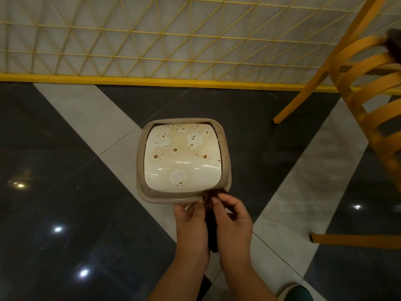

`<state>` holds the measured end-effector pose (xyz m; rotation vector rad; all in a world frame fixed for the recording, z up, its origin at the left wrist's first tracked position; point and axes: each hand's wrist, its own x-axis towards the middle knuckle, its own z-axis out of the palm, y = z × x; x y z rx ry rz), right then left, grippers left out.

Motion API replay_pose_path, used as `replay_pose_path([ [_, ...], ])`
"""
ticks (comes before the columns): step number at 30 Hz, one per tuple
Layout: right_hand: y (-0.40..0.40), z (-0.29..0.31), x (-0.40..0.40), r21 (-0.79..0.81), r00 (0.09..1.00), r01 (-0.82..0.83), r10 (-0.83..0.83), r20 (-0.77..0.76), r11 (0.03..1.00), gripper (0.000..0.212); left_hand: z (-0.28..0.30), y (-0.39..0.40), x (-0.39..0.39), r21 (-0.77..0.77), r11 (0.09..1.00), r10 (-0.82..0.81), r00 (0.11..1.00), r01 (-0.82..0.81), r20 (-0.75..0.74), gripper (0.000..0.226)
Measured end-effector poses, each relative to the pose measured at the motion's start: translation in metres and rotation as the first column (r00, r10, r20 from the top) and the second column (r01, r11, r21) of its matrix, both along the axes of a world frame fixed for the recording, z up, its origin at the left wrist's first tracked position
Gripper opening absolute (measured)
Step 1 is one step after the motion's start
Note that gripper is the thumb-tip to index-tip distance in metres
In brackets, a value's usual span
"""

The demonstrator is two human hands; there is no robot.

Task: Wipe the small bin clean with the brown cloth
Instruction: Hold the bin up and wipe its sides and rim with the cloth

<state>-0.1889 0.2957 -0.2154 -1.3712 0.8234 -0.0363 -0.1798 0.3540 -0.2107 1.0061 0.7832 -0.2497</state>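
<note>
The small bin (pixel 142 170) stands on the floor in the middle, seen from above. It has a beige rim and a cream swing lid (pixel 182 155) speckled with brown stains. A dark brown cloth (pixel 211 222) hangs bunched between my two hands just below the bin's near edge. My left hand (pixel 192 229) holds the cloth from the left, its fingertips at the bin's rim. From the right, my right hand (pixel 235 222) pinches the top of the cloth with curled fingers. Most of the cloth is hidden between the hands.
A yellow chair (pixel 368 101) stands at the right, with something dark (pixel 393 44) draped over its back. A yellow mesh partition (pixel 152 40) runs along the far side above a yellow base rail. The floor is glossy black and white tile. A shoe tip (pixel 295 292) shows bottom right.
</note>
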Motion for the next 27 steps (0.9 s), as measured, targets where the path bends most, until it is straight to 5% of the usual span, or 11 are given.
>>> replay_pose_path([
  [4, 0.004, 0.000, 0.011, 0.020, 0.996, 0.073, -0.072, -0.046, 0.997, 0.024, 0.001, -0.002, -0.001, -0.068, 0.997, 0.032, 0.999, -0.033, -0.014, 0.019],
  [10, 0.014, -0.002, 0.013, 0.209, 0.992, 0.049, -0.024, -0.122, 0.977, 0.026, -0.001, -0.003, 0.001, 0.069, 0.998, -0.009, 1.000, 0.009, 0.007, 0.021],
  [15, 0.011, 0.001, 0.017, 0.139, 0.987, 0.079, -0.058, -0.150, 0.987, 0.012, 0.002, -0.004, -0.001, 0.070, 0.997, -0.018, 1.000, 0.018, 0.009, 0.017],
  [20, 0.008, 0.007, 0.025, 0.215, 0.981, 0.117, -0.079, -0.177, 0.969, 0.020, 0.003, -0.008, 0.002, 0.027, 1.000, 0.000, 1.000, 0.001, -0.007, 0.023],
  [27, 0.009, 0.002, 0.014, 0.135, 0.992, 0.010, 0.007, -0.123, 0.991, 0.017, -0.001, -0.006, 0.000, 0.060, 0.998, -0.010, 1.000, 0.010, 0.000, 0.021],
])
